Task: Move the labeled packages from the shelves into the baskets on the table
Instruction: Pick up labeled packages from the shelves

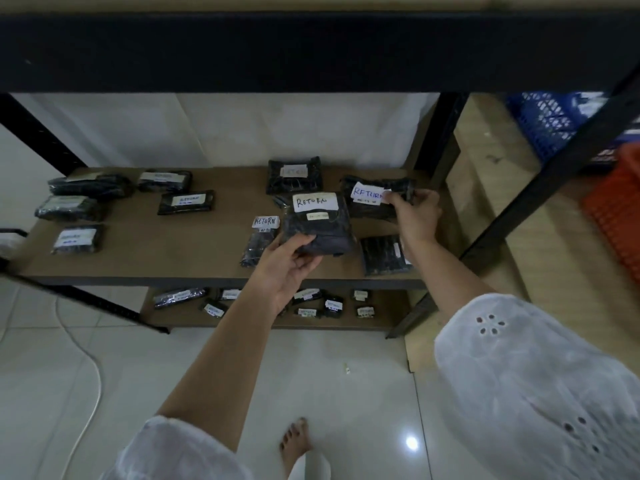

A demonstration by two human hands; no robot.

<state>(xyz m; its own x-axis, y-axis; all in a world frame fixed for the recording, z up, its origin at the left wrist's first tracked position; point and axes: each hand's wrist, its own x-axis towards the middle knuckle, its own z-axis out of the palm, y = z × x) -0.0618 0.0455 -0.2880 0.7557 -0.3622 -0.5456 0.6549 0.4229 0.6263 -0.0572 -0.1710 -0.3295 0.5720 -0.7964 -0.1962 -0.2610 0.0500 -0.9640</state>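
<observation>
My left hand [289,265] grips the near edge of a dark wrapped package with a white "RETURN" label [318,223], lifted slightly over the middle shelf [156,251]. My right hand [417,216] holds the right end of a second dark "RETURN" package [372,202] at the shelf's right side. Several more labeled dark packages lie on this shelf: a narrow one [259,242] beside my left hand, one at the back [294,174], one under my right wrist [384,254], and a group at the left [185,201].
A lower shelf [263,322] carries several small labeled packages. A blue basket [550,123] and an orange basket [614,216] stand at the right behind a black shelf post [540,188]. A black upper shelf beam [311,50] spans overhead. A white cable [91,368] crosses the tiled floor.
</observation>
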